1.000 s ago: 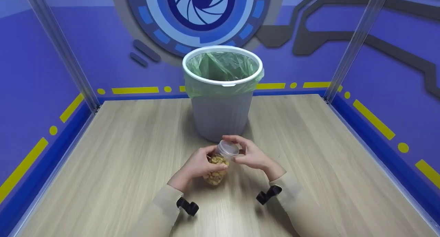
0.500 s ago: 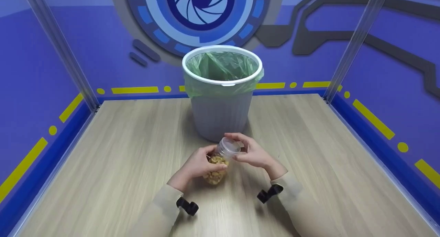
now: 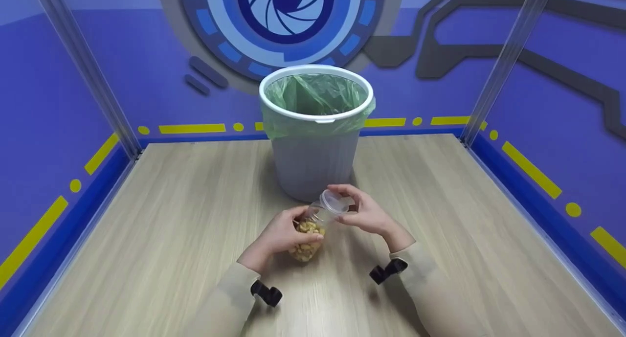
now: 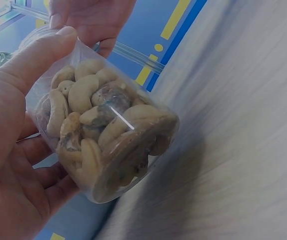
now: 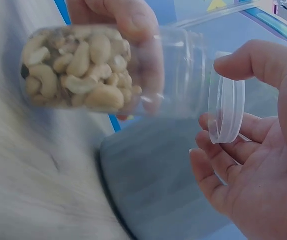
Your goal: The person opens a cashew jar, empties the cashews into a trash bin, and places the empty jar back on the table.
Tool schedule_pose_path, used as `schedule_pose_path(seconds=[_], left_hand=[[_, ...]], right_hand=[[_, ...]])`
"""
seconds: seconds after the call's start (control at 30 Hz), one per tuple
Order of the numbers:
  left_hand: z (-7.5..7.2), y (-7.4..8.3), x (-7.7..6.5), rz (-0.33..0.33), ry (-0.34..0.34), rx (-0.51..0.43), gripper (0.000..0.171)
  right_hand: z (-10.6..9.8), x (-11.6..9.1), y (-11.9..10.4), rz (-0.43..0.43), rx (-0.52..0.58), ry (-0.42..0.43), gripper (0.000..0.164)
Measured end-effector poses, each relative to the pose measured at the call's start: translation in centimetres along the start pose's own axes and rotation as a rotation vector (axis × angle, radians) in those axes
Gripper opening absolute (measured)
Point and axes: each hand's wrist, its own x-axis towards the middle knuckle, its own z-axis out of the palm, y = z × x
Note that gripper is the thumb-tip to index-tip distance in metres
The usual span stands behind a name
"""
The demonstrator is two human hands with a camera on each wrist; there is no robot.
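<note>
Clear plastic gripped by the left hand (image 3: pixel 282 233), a tilted jar (image 3: pixel 309 226) of nuts (image 5: pixel 78 70) hangs midway between the side edges of the bench (image 3: pixel 195 205); the right hand (image 3: pixel 368 213) pinches its lid (image 5: pixel 227 112), just apart; beyond stands a bin (image 3: pixel 315 163).

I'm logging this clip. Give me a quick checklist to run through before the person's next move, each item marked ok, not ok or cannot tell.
1. Left hand gripping the jar: ok, thumb and fingers are round it.
2. Lid off the jar's mouth: ok, the right wrist view shows it just beyond the threaded end.
3. Right hand holding the lid: ok, pinched at the edge between thumb and fingers.
4. Jar upright: not ok, it is tilted with its mouth toward the right hand.
5. Nuts inside the jar: ok, bunched toward the base.
6. Jar's base touching the table: cannot tell.
</note>
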Motion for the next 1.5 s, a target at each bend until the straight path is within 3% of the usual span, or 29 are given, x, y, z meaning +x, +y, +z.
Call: schedule_pose_path(seconds=[0.5,0.9,1.5], left_hand=[[-0.1,-0.1,0.0,-0.021,0.015,0.011,0.070],[-0.2,0.0,-0.1,-0.028,0.024,-0.021,0.063],[-0.3,-0.1,-0.1,-0.056,0.007,-0.035,0.071]], right_hand=[[-2.8,-0.2,0.4,0.050,-0.061,0.088,0.069],[-6.1,-0.9,1.5,0.127,-0.116,0.174,0.069],[-9.5,-2.4,3.5,0.288,-0.254,0.235,0.073]])
